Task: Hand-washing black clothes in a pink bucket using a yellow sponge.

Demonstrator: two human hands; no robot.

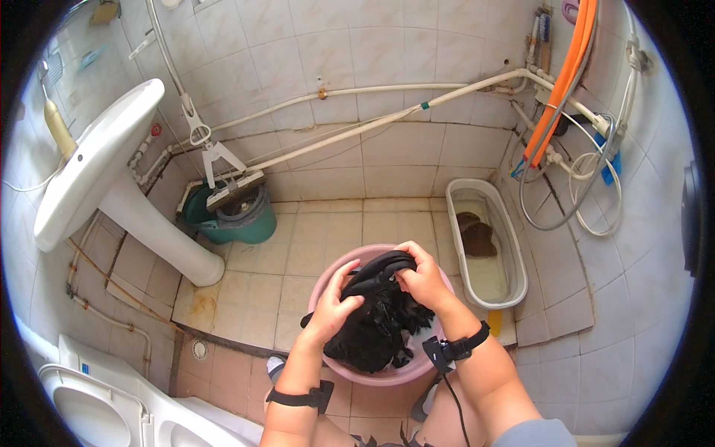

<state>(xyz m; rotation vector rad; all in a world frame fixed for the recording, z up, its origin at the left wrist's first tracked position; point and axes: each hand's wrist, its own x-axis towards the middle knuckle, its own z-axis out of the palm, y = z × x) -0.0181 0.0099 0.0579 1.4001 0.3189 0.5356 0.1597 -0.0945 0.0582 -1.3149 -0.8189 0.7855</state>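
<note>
A pink basin (387,379) stands on the floor in front of me, with a wet black garment (380,328) heaped in it. Its upper edge is bunched into a thick roll. My right hand (423,280) is closed on the right end of this roll, thumb toward me. At the roll's left end, my left hand (330,311) has the cloth loosely between thumb and fingers. Some fingertips are hidden behind the fabric. Little of the basin's inside shows around the garment. Each forearm wears a black strap (469,341), and a cable hangs from the right one.
A white tub (451,223) holding liquid and a brown item (477,235) stands at right. Behind at left are a green mop bucket (257,227) and a pedestal sink (141,216). A toilet (97,410) is at lower left. Orange hoses (560,82) hang at right.
</note>
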